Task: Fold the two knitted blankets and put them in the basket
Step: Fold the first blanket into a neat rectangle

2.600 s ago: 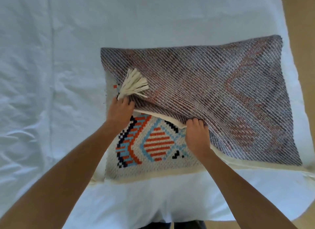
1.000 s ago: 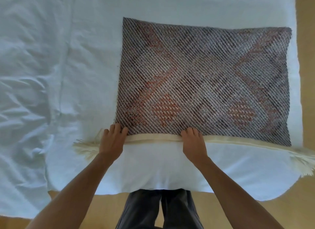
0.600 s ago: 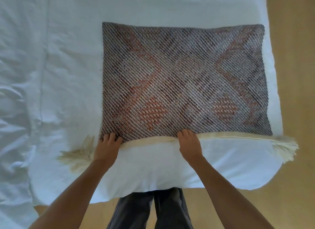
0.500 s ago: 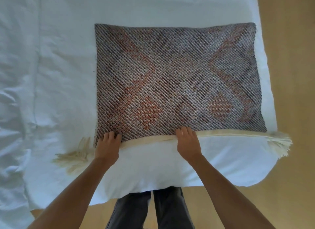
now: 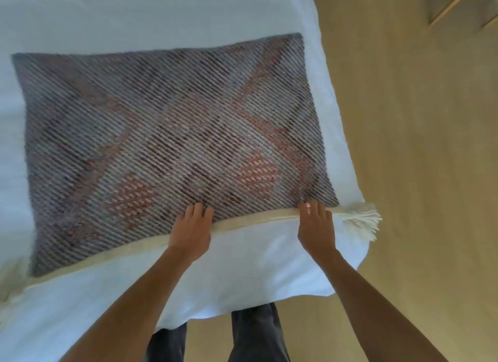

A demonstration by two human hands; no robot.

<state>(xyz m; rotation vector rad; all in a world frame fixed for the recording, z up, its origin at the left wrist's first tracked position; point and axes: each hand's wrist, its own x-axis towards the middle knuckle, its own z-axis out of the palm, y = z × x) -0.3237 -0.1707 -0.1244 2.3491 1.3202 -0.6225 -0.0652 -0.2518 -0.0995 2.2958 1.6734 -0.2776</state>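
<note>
Since the fold needs squaring, left hand [image 5: 190, 232] & right hand [image 5: 315, 228] lie flat, unclenched, pressing the blanket [image 5: 172, 135]'s cream edge [image 5: 250, 221] w/ fingertips; blanket spreads beyond them on the bed [image 5: 242, 275]. Basket not visible.

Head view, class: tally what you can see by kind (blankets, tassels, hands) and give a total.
Knitted blanket: 1
Tassels: 2, right tassel clear, left tassel blurred at the frame edge
Hands: 2, left hand, right hand
Total: 5
</note>
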